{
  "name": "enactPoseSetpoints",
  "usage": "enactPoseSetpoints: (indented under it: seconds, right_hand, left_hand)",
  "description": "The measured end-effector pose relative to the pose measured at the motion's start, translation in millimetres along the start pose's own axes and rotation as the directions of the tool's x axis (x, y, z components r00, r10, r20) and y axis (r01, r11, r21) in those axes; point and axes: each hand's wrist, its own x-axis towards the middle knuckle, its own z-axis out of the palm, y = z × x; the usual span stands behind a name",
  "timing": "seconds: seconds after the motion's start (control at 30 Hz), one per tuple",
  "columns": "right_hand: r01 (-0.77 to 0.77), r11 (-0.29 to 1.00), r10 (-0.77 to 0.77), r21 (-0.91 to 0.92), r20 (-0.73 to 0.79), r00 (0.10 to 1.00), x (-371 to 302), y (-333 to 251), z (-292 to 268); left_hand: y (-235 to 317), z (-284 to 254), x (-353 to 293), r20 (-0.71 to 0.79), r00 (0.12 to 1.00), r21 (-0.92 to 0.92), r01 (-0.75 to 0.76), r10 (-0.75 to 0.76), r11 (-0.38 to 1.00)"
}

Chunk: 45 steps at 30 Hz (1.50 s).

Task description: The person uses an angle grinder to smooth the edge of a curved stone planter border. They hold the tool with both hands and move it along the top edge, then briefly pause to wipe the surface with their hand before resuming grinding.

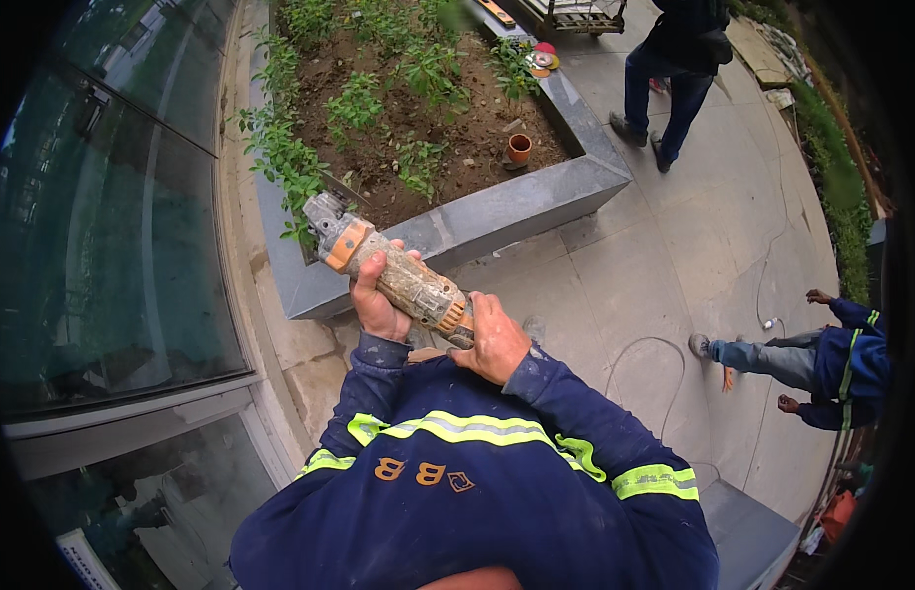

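Note:
In front of my chest I hold a dusty orange and grey angle grinder (403, 277), tilted with its head up and to the left. My left hand (379, 300) is wrapped round the middle of its body, just behind the orange collar. The rear end sits in my right hand (499, 339), whose fingers are closed over it. A thin disc (345, 189) shows at the grinder's head, over the near left corner of a stone planter (497, 205). Whether the disc touches the plants there I cannot tell.
Leafy shrubs (354, 103) and a brown cup (518, 149) stand in the planter's soil. Coloured discs (543, 61) lie on its right rim. A glass front (113, 236) runs along the left. One person (674, 69) stands far right, another (841, 364) nearer right. A cable (664, 344) crosses the paving.

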Motion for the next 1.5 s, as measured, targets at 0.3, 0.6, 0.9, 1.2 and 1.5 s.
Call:
enactPoseSetpoints:
  seconds: [0.3, 0.6, 0.9, 1.2, 1.5]
  right_hand:
    - [0.24, 0.969, -0.236, 0.052, -0.068, 0.969, 15, 32, 28]
    - [0.174, 0.977, -0.179, 0.125, 0.032, 0.983, 25, 38, 26]
    - [0.172, 0.928, -0.208, 0.331, 0.076, 0.975, 34, 45, 31]
    - [-0.043, 0.988, 0.012, 0.15, 0.202, 0.979, 39, 24, 41]
    - [-0.336, 0.905, 0.312, 0.259, 0.132, 0.941, -3, 83, 172]
  left_hand:
    - [-8, -14, 0, -0.068, 0.991, 0.131, -0.109, 0.119, 0.985]
    - [-5, -11, -1, -0.041, 0.994, 0.166, -0.098, 0.106, 0.981]
    - [-6, -10, -1, -0.149, 0.959, 0.267, -0.195, 0.24, 0.944]
    - [-9, -16, 1, -0.327, 0.908, 0.318, -0.155, 0.262, 0.935]
    - [-92, -150, 21, -0.464, 0.879, 0.489, 0.153, 0.108, 0.859]
